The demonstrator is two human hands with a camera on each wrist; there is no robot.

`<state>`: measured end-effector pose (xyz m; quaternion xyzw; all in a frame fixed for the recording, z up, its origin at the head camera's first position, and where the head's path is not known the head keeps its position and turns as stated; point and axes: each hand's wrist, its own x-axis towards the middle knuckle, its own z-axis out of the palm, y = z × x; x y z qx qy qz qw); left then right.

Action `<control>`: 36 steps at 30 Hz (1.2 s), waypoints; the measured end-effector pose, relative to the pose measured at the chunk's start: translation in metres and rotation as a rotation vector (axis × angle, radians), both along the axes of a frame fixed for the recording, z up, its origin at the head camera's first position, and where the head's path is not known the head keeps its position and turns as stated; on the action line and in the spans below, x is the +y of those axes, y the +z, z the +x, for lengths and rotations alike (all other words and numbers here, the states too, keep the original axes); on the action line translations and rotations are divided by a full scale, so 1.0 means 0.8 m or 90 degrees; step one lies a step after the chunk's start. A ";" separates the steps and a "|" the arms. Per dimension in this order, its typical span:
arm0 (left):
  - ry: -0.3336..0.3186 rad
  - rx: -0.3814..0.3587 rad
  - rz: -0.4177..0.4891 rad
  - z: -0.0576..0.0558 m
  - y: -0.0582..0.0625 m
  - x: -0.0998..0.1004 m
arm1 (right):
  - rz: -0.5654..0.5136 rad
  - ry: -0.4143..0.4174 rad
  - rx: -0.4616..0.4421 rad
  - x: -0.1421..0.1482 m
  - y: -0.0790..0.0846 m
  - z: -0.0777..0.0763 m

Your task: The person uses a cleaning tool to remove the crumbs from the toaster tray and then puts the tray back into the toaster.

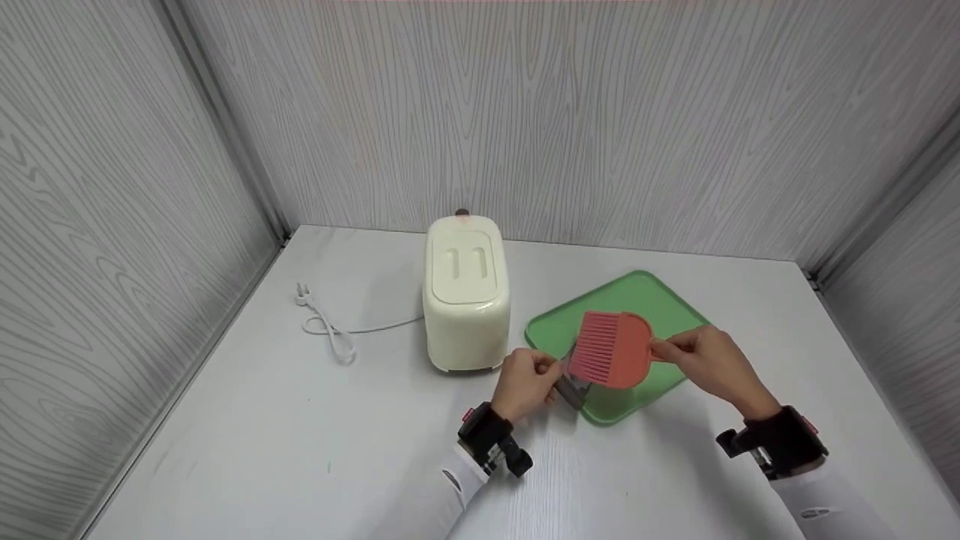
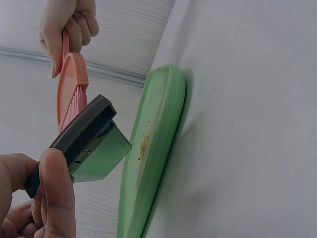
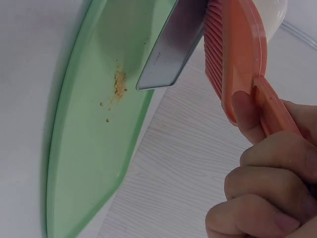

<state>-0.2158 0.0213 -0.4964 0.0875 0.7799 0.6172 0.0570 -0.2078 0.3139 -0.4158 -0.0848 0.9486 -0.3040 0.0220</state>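
My left hand (image 1: pixel 525 384) pinches the dark edge of a shiny metal crumb tray (image 1: pixel 573 391), held tilted above the near left corner of a green serving tray (image 1: pixel 637 289). In my right hand (image 1: pixel 714 364) is the short handle of an orange brush (image 1: pixel 634 351) with pink bristles. The bristles overlap the crumb tray in the head view and lie close to its surface in both wrist views. On the green tray, a small heap of brown crumbs (image 3: pixel 120 84) shows in the right wrist view, with loose specks around it. The brush hides part of the crumb tray from above.
A cream toaster (image 1: pixel 466 322) with a lid on top stands left of the green tray. Its white cord (image 1: pixel 382 327) runs left to a plug (image 1: pixel 303 295) lying on the white table (image 1: pixel 285 435). Grey wood-grain panels (image 1: pixel 525 120) enclose the back and sides.
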 end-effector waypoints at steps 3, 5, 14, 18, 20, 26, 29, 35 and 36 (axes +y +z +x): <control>0.000 0.008 0.006 0.000 0.000 0.000 | 0.004 0.005 -0.009 0.005 0.000 0.000; 0.002 0.015 0.009 0.000 0.001 -0.001 | 0.007 0.007 -0.012 0.008 0.001 0.000; 0.000 0.016 0.001 0.002 0.002 -0.003 | 0.062 -0.004 -0.003 0.018 0.002 -0.003; -0.002 0.011 0.005 0.001 0.002 -0.002 | 0.097 -0.025 0.010 0.020 0.005 -0.005; -0.003 0.009 0.006 0.001 0.002 -0.002 | 0.113 -0.035 0.019 0.020 0.006 -0.005; -0.004 0.005 0.009 0.001 0.002 -0.001 | 0.145 -0.047 0.070 0.016 0.003 -0.007; -0.005 0.006 0.008 0.002 0.002 -0.001 | 0.162 -0.056 0.103 0.014 -0.001 -0.008; -0.014 0.007 0.019 0.002 0.001 -0.002 | 0.176 -0.077 0.171 0.012 -0.010 -0.009; -0.015 0.006 0.023 0.002 0.001 -0.002 | 0.176 -0.080 0.178 0.012 -0.011 -0.010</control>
